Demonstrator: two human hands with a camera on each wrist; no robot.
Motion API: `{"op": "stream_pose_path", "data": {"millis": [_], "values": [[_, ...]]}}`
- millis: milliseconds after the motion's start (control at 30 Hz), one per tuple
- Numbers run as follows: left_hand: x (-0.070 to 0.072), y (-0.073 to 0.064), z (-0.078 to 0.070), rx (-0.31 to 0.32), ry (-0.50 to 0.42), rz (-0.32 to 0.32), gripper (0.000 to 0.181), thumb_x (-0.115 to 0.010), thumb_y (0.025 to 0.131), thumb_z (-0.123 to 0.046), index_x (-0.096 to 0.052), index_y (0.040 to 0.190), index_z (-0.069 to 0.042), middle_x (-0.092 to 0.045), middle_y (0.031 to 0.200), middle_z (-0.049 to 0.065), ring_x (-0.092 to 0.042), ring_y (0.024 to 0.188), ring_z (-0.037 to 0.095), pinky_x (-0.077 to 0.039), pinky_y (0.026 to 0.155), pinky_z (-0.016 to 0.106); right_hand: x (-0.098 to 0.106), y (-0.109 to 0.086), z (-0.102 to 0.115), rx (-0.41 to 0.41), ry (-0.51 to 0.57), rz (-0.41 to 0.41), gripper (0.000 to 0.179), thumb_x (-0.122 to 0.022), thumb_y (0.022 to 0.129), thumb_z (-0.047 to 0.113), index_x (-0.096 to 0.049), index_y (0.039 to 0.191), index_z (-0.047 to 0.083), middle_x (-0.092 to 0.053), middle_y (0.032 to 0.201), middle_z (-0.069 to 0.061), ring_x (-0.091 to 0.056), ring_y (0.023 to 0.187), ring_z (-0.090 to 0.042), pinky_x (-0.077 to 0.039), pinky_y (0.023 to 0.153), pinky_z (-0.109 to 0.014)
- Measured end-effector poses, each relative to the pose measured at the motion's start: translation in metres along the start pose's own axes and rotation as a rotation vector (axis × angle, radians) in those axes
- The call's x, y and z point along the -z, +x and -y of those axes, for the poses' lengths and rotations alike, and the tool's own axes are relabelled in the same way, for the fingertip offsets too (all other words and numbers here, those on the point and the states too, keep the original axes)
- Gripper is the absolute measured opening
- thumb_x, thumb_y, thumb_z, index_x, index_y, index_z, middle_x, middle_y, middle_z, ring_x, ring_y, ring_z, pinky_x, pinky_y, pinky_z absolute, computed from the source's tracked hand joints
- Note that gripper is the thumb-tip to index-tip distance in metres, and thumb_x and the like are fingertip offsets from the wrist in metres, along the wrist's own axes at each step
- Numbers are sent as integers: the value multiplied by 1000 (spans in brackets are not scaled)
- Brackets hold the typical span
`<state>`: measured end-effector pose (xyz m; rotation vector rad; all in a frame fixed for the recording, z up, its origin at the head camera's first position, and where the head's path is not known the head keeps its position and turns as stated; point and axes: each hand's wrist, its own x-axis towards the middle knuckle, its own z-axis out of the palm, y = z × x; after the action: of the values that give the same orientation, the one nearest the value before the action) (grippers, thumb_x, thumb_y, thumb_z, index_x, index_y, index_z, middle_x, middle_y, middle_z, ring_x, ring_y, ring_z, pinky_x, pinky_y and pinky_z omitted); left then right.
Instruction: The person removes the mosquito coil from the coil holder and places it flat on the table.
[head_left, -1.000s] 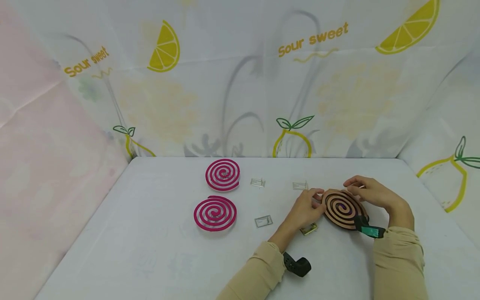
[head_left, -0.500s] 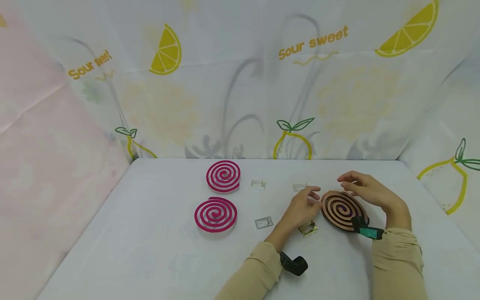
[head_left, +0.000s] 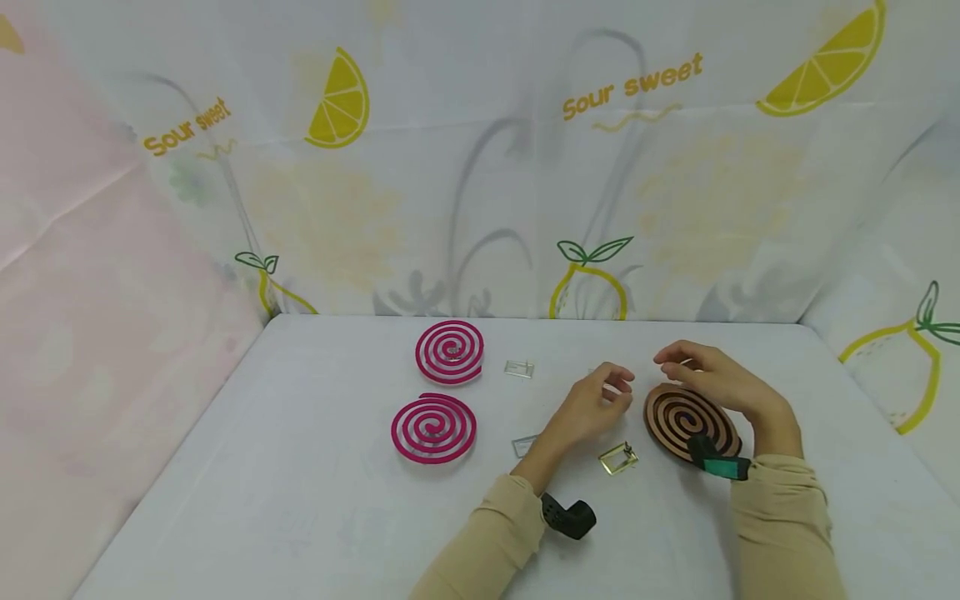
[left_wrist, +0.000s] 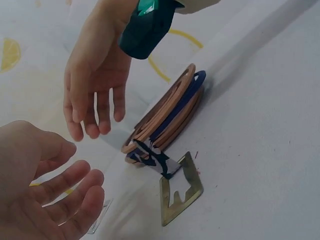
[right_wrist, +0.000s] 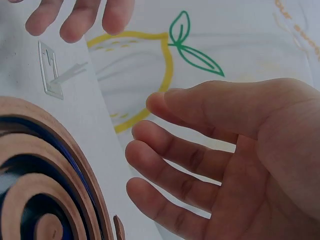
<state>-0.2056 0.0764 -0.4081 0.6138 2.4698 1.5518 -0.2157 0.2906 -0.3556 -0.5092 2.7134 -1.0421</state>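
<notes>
The left hand (head_left: 592, 407) and right hand (head_left: 720, 379) have just come away from the brown coil stack (head_left: 670, 417), fingers loose and holding nothing, leaving it just beside the right hand, so its placing looks finished.

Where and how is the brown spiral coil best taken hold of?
Probably pinch the brown spiral coil by its outer rim from the far side, where the right hand hovers: its layered edge looks graspable, while the gold frame sits toward its near left.
</notes>
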Motion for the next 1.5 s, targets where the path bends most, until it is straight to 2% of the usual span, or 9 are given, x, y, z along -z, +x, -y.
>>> {"op": "stream_pose_path", "data": {"millis": [233,533,800,1200,1500], "values": [[18,-3,6,-36,46,22,27,-56,93,-15,-56,121,-14,-65,105,1,-62,93,8,-47,76,15,-7,6,6,28,-2,21,30,-47,99,22,-56,119,1,-59,119,-20,-59,107,-30,-49,81,-37],[45,-8,8,-104,107,118,31,-53,96,-16,-54,126,-10,-64,107,5,-62,97,14,-48,79,16,-13,13,14,23,-30,44,27,-47,99,23,-58,117,6,-60,116,-15,-54,100,-24,-46,82,-35],[66,-13,10,-111,123,94,30,-53,96,-16,-55,125,-10,-64,107,5,-62,98,17,-48,79,20,-17,16,21,65,-35,59,27,-48,99,24,-58,116,6,-61,116,-15,-55,99,-22,-46,80,-34],[83,-22,19,-94,125,96,30,-52,96,-16,-54,125,-10,-63,107,4,-61,98,18,-49,76,22,-32,21,31,48,-25,78,25,-49,98,24,-58,115,7,-60,118,-13,-56,104,-23,-48,81,-33],[101,-29,26,-98,148,69,27,-53,96,-15,-55,123,-14,-62,107,4,-62,99,18,-51,76,23,-42,27,40,105,-54,99,23,-49,98,21,-58,114,7,-61,115,-11,-55,104,-21,-45,85,-35]]}}
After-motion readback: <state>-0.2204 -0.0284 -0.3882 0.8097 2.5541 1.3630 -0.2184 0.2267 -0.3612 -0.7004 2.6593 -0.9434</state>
